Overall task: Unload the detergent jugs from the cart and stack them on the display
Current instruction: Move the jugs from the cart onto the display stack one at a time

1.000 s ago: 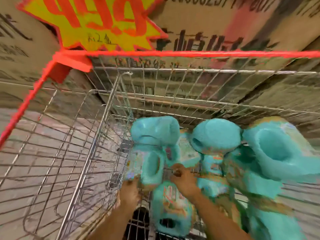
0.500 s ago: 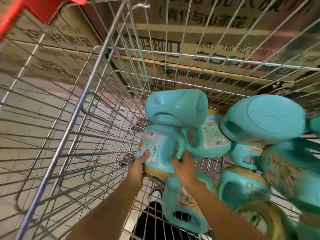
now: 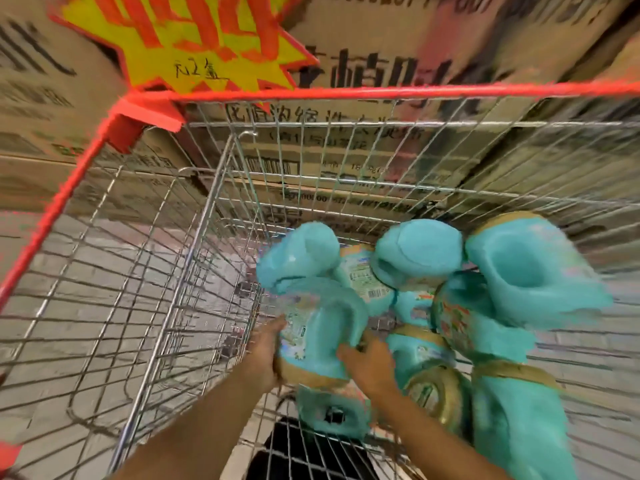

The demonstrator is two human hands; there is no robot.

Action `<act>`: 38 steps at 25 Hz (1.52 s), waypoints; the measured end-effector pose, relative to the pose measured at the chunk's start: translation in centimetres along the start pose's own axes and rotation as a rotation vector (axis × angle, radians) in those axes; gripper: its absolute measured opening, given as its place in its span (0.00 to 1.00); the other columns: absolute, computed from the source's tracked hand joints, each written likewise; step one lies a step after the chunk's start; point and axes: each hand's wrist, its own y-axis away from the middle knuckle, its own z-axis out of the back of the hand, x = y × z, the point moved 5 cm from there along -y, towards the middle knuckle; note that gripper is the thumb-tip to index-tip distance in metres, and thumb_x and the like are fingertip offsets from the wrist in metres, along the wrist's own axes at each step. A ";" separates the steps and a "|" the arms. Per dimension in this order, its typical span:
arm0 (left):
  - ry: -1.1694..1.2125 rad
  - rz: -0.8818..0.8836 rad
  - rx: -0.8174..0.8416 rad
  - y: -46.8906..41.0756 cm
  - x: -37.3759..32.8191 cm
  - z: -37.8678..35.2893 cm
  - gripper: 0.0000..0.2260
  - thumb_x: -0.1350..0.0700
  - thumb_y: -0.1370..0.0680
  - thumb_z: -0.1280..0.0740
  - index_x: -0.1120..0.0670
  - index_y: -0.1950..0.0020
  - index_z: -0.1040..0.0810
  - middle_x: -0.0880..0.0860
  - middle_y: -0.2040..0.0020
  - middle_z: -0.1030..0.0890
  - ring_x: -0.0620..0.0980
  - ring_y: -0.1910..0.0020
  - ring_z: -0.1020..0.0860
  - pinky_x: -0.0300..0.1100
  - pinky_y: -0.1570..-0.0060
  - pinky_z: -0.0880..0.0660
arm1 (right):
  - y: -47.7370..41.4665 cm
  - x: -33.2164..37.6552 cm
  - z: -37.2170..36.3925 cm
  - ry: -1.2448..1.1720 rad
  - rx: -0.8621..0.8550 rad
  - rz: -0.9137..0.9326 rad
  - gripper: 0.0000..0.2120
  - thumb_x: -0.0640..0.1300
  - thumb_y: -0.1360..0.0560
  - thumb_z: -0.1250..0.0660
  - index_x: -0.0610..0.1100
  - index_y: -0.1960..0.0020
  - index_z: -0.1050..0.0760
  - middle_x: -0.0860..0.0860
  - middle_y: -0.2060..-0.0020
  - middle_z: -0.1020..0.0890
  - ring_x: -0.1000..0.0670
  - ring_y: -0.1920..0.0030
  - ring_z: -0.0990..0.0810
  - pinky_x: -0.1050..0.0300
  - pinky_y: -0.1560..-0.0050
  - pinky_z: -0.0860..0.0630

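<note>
Inside the wire cart (image 3: 138, 271), toward its middle, a teal detergent jug (image 3: 322, 327) is clasped between both hands. The left hand (image 3: 266, 344) wraps its labelled side and the right hand (image 3: 370, 362) grips below the handle. Other jugs (image 3: 533, 268) crowd the cart's right. Cardboard boxes (image 3: 346, 161) and a starburst sign (image 3: 194, 39) stand beyond the cart.

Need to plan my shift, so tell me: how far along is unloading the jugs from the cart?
Done: cannot tell, no stacked display is in view. In hand: the left hand and right hand grip one teal jug inside the cart. Left: several more jugs lie piled beside it, so much remains.
</note>
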 end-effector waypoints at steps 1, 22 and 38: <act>-0.015 -0.022 0.009 1.1 0.1 -0.7 0.22 0.45 0.21 0.39 0.59 0.36 0.23 0.64 0.40 0.20 0.64 0.41 0.21 0.63 0.38 0.28 | 0.8 0.6 1.2 0.014 -0.012 0.003 0.08 0.46 0.30 0.31 0.47 0.65 0.28 0.53 0.72 0.25 0.52 0.70 0.27 0.59 0.71 0.34; -0.310 -0.731 0.475 26.4 -8.3 -6.8 0.32 0.43 0.37 0.22 0.54 0.37 0.22 0.55 0.43 0.16 0.54 0.48 0.17 0.47 0.53 0.19 | 20.0 13.1 15.1 -0.577 -0.112 0.427 0.15 0.42 0.41 0.29 0.37 0.56 0.18 0.37 0.62 0.15 0.47 0.63 0.18 0.49 0.64 0.20; -0.265 -0.655 0.452 30.1 -10.0 -6.0 0.17 0.40 0.30 0.33 0.49 0.49 0.15 0.56 0.53 0.14 0.55 0.60 0.16 0.53 0.62 0.18 | 24.4 20.1 16.5 0.423 -0.329 1.299 0.34 0.72 0.40 0.30 0.55 0.40 0.31 0.64 0.43 0.28 0.58 0.36 0.30 0.49 0.23 0.50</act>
